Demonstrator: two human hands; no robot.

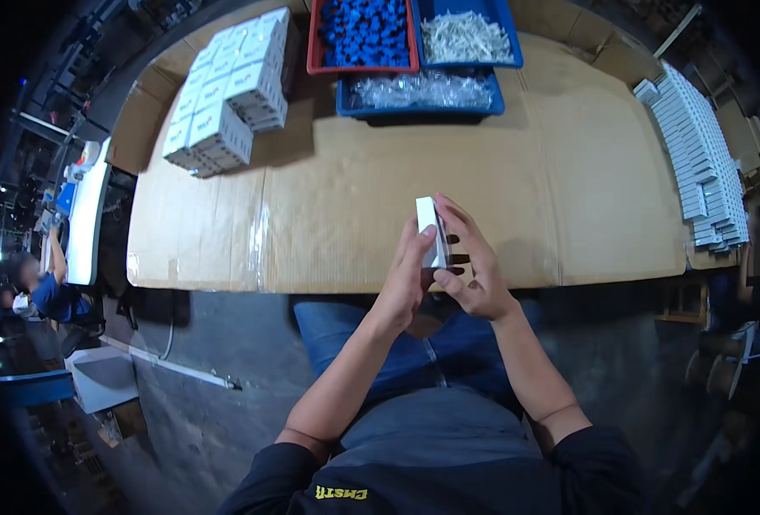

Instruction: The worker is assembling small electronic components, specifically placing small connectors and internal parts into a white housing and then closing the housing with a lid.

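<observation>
A small, slim white box (429, 225) is held upright between my two hands, just above the near edge of the cardboard-covered table (346, 197). My left hand (404, 276) grips it from the left, the thumb lying along its pale face. From the other side my right hand (476, 270) curves around the box, a fingertip at its far end and the thumb by its near end. Dark gaps show between my right fingers. The side of the box toward my right palm is mostly hidden.
White cartons (219, 129) are stacked at the back left. A red bin (311, 53) of blue pieces, a blue bin (517, 60) of white pieces and a blue tray (414, 112) of clear plastic packets stand behind. Many small white boxes (697, 154) line the right edge. Another person (58, 296) works far left.
</observation>
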